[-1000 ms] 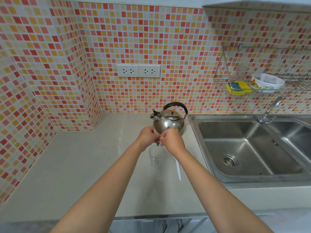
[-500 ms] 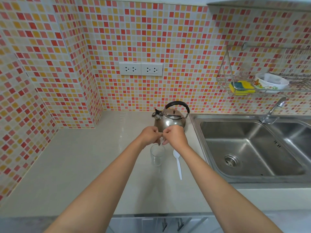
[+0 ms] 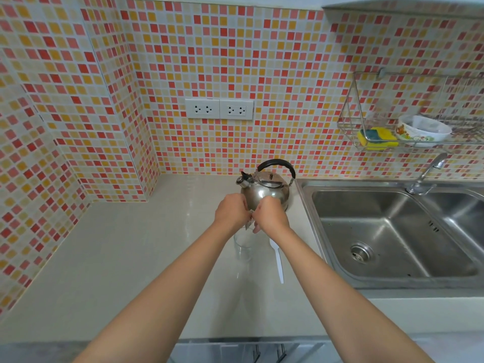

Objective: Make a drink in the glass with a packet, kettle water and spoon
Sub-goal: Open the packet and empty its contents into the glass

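Steel is catching the light at the far edge of the counter [image 3: 117, 258], where the kettle [image 3: 264, 191] is standing upright just left of the sink [image 3: 392, 231], its spout pointing left and its black handle arching over the lid. From the head view, both hands are meeting in front of the kettle and above the glass [image 3: 243, 246]. The left hand [image 3: 231, 212] and the right hand [image 3: 271, 217] are each curling their fingers and pinching a small packet [image 3: 250, 223] between them; only a sliver of it is showing, so how far it is torn, and which way its long axis is running, cannot be told.

The glass is standing upright on the counter, directly beneath the hands, mouth up, and looks to be without liquid. A white spoon [image 3: 278, 260] is lying flat just right of the glass, its long axis running near to far, bowl at the far end and handle pointing back toward the person.

My judgement is that the packet is being opened. A sudden tear could be scattering powder over the counter instead of into the glass, since the hands are sitting slightly far of its mouth. A dropping wrist could also be knocking the light glass over, or nudging the kettle behind.
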The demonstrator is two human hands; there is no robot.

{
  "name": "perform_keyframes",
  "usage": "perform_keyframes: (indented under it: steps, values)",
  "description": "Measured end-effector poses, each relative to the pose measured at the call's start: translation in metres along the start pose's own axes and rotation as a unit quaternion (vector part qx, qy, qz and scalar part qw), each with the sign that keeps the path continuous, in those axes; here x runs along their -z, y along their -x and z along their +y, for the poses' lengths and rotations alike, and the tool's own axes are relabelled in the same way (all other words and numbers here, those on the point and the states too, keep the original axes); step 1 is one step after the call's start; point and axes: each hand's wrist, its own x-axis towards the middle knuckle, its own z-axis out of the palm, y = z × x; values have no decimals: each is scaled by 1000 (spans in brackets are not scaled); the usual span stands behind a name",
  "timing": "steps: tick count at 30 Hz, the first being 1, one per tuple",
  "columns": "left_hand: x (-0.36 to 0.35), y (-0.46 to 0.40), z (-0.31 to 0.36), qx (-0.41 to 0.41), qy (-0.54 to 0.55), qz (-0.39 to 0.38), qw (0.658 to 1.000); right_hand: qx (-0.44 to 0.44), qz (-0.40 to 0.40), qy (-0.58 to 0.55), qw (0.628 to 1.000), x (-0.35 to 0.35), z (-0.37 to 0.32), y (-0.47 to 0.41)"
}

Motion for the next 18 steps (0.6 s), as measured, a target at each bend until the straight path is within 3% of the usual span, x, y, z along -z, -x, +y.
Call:
perform_keyframes:
  steps: [4, 8, 12, 18]
  values:
    - [-1, 2, 3, -48, -78, 39, 995, -19, 18, -4, 1000, 1, -2, -3]
    - [-5, 0, -15, -164, -17, -9, 986, -57, 4, -97, 994, 10, 5, -8]
    - [-10, 2, -26, -184, 86, -24, 979, -60, 20, -93, 994, 16, 7, -17]
    - [-13, -4, -28, -206, 52, 9, 977, -57, -32, -161, 985, 17, 5, -24]
